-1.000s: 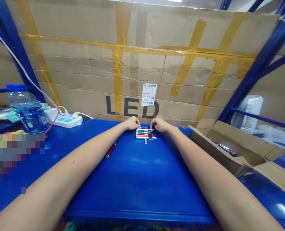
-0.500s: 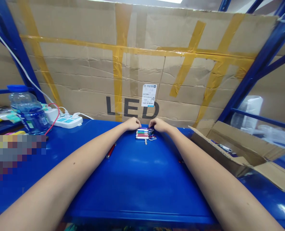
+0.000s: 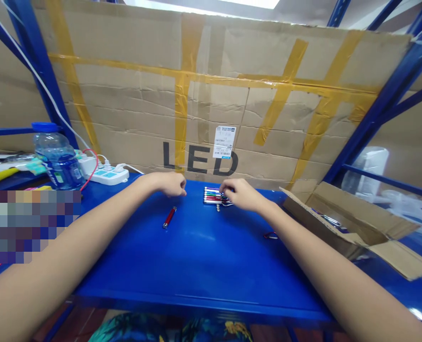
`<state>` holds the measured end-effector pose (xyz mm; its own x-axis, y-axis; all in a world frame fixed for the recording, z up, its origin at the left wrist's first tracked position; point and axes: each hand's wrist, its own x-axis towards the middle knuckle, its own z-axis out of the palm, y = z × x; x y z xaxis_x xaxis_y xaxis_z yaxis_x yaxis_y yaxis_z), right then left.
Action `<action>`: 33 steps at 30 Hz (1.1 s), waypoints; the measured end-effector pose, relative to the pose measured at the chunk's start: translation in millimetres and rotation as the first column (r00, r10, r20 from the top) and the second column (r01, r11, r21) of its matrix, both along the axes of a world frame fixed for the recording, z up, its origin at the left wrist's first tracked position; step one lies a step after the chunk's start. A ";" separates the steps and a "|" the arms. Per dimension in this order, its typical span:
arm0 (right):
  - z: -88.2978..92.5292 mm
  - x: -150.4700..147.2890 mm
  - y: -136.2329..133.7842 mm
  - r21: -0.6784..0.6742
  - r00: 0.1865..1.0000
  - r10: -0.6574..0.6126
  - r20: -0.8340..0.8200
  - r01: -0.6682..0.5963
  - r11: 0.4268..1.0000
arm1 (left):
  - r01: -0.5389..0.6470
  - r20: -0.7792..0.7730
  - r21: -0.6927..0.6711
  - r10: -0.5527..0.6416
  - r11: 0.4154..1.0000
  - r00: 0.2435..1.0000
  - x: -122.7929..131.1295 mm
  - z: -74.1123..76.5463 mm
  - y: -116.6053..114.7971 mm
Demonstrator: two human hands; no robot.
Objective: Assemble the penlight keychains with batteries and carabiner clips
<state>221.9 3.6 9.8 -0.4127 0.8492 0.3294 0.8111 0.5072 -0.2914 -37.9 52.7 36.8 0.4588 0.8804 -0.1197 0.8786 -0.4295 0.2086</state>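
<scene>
My left hand hovers left of a row of slim metal tubes, fingers loosely bent and apart with nothing seen in them. The tubes, coloured silver, red, green, blue and purple, lie side by side. Over their right end is my right hand, its bent fingers apart and partly covering the clips there. Small silver discs sit just in front of the row. One separate red tube with silver ends lies on the blue table, nearer me, below my left hand.
A red clip lies by my right forearm. To the right stands an open cardboard box with metal items inside. A bottle and a white power strip are at left. A large cardboard sheet closes off the back.
My left hand has left the row's left end and moved left, above the separate red tube. My right hand stays at the row's right end. The view has shifted slightly.
</scene>
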 end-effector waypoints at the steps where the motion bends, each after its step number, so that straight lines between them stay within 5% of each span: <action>1: -1.4 -9.3 -15.9 -0.015 0.998 0.055 0.011 -0.055 0.998 | -0.035 -0.025 -0.086 0.033 0.996 0.999 -5.1 1.6 -8.2; 6: -18.6 -69.5 -66.9 0.015 0.941 0.315 0.122 -0.319 0.948 | -0.108 -0.039 -0.280 0.101 0.954 0.994 -5.0 -6.9 -29.1; 10: -29.5 -111.0 -69.6 0.103 0.929 0.287 0.232 -0.317 0.943 | -0.064 -0.085 -0.249 0.044 0.966 0.995 5.3 -11.0 -27.6; 14: -29.5 -122.4 -69.2 0.086 0.917 0.252 0.309 -0.291 0.953 | -0.005 -0.075 -0.245 -0.014 0.969 0.997 12.3 -10.8 -26.8; 19: -7.4 -84.6 -81.8 -0.185 0.904 0.282 0.321 -0.232 0.955 | 0.063 0.048 -0.267 -0.052 0.962 0.997 23.3 -16.1 -37.1; 21: 5.1 -55.5 -83.3 -0.391 0.922 0.326 0.210 -0.226 0.892 | 0.127 0.090 -0.256 -0.107 0.958 0.990 29.4 -17.5 -45.9; 24: 17.5 -7.8 -74.6 -0.629 0.975 0.223 0.015 -0.164 0.760 | 0.257 0.136 -0.201 -0.233 0.945 0.963 39.7 -16.9 -62.2; 30: 6.6 45.9 -38.9 -0.467 0.968 0.049 -0.246 -0.163 0.869 | 0.325 0.095 0.134 -0.339 0.936 0.936 58.5 -26.3 -77.2; 33: -3.1 45.2 -31.4 -0.396 0.952 0.020 -0.306 -0.146 0.906 | 0.400 0.002 0.412 -0.440 0.818 0.898 64.9 -38.8 -72.5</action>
<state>267.1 -27.8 6.6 -0.4282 0.9006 0.0750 0.6194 0.3529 -0.7013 27.0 -19.8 -2.0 0.7864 0.5627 0.2549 0.5786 -0.8155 0.0149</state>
